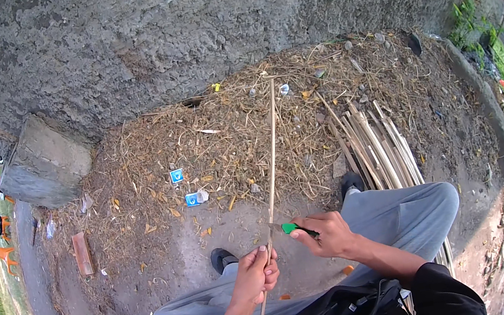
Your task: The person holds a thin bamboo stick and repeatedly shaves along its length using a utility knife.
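Observation:
My left hand (256,277) is closed around a long, thin bamboo strip (273,147). The strip slants away from me toward the wall, and its lower end passes down by my lap. In my right hand (330,236) is a utility knife (290,228) with a green and black handle. Its blade meets the strip just beyond my left hand; whether it cuts into the wood is too small to tell. A bundle of split bamboo strips (377,147) lies on the ground to the right, partly hidden by my right leg.
A rough grey wall (193,35) rises ahead, with a concrete block (48,160) at its left. Dry straw and leaves (152,153) cover the ground, with blue-and-white litter (193,199) among them. A red brick (82,253) lies left. A concrete curb (487,100) runs along the right.

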